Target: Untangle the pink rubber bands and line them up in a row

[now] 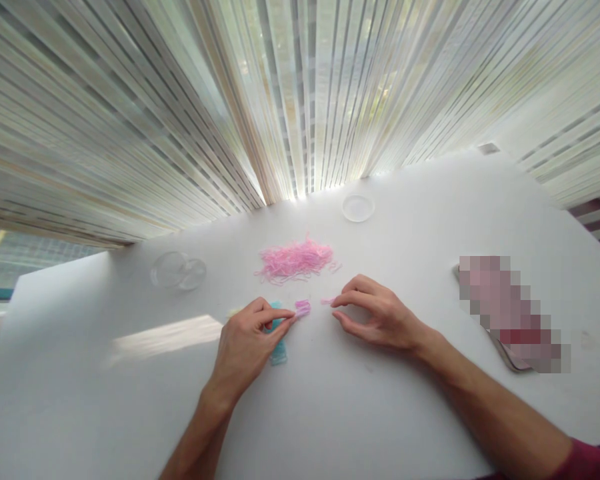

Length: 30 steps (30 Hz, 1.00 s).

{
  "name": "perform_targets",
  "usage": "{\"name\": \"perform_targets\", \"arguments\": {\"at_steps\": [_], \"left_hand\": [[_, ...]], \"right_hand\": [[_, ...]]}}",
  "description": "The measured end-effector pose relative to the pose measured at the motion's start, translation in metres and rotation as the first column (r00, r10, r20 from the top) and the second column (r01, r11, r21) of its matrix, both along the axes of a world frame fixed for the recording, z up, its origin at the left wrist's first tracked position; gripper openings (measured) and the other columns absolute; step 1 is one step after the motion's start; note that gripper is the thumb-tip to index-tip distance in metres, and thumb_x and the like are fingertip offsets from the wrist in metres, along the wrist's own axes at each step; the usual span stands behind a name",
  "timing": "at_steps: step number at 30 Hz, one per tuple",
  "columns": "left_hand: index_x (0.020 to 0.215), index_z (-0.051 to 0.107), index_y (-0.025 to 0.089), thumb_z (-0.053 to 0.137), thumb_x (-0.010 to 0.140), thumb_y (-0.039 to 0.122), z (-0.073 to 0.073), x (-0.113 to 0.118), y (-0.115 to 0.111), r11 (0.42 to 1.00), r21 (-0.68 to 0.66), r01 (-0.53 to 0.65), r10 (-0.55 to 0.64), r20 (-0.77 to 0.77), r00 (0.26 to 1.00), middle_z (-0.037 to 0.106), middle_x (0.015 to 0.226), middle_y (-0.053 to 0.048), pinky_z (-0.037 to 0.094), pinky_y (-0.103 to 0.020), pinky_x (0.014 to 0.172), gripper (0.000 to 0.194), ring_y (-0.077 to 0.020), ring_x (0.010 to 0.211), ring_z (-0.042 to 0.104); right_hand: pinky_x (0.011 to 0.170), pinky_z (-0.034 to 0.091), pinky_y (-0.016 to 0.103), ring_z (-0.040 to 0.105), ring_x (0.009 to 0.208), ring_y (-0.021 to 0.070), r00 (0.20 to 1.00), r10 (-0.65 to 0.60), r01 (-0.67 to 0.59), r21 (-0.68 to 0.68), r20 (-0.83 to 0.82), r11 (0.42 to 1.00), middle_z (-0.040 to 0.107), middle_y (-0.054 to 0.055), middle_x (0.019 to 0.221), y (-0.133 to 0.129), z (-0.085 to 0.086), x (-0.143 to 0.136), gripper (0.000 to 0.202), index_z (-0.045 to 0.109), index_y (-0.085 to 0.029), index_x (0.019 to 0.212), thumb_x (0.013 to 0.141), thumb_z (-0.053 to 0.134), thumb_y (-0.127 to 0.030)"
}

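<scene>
My left hand (247, 340) is closed, thumb and index finger pinched at the near left edge of a small bundle of pink-purple strips (303, 307). To its right, my right hand (380, 313) has its thumb and index finger apart. The index fingertip touches or nearly touches a short pink strip (327, 302) on the table. Under the left fingers lies a flat light-blue bundle (279, 352), partly covered by the hand. A bit of pale yellow material (234, 313) shows behind the left knuckles. Beyond both hands sits a loose heap of pink shredded strands (297, 260).
On the white table (130, 413), clear round dishes or lids (173, 271) overlap at the left. Another clear round lid (359, 207) lies at the back. A pinkish blurred-out flat object (510, 313) lies at the right. Vertical blinds (300, 100) hang along the far edge.
</scene>
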<state>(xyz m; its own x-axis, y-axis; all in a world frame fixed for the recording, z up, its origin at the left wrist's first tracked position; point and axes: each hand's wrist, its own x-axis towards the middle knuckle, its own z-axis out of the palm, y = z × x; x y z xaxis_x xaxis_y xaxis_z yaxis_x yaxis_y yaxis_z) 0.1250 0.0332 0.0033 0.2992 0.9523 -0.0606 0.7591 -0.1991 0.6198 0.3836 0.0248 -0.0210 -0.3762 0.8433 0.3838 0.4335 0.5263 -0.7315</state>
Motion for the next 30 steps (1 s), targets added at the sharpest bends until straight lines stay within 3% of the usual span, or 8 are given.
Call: {"name": "perform_targets", "arguments": {"at_steps": [17, 30], "left_hand": [[0.096, 0.080, 0.028, 0.067, 0.089, 0.039, 0.002, 0.007, 0.004, 0.999, 0.029, 0.018, -0.015, -0.115, 0.993, 0.056, 0.066, 0.003, 0.039, -0.023, 0.059, 0.019, -0.0101, 0.057, 0.054], [0.095, 0.079, 0.027, 0.066, 0.089, 0.040, 0.001, 0.012, -0.004, 0.992, 0.122, 0.034, -0.007, -0.209, 0.978, 0.059, 0.071, 0.003, 0.038, -0.023, 0.059, 0.019, -0.0098, 0.058, 0.054]], "right_hand": [[0.071, 0.054, 0.030, 0.061, 0.080, 0.0178, 1.000, -0.009, 0.010, -0.032, 0.014, 0.999, 0.063, 0.005, 0.085, 0.001, 0.001, 0.002, 0.015, 0.068, -0.022, 0.102, 0.091, 0.059, -0.017], [0.070, 0.053, 0.030, 0.061, 0.080, 0.0178, 1.000, -0.011, 0.012, -0.036, 0.018, 0.999, 0.063, 0.005, 0.084, 0.001, -0.001, 0.002, 0.018, 0.069, -0.022, 0.102, 0.091, 0.057, -0.014]]}}
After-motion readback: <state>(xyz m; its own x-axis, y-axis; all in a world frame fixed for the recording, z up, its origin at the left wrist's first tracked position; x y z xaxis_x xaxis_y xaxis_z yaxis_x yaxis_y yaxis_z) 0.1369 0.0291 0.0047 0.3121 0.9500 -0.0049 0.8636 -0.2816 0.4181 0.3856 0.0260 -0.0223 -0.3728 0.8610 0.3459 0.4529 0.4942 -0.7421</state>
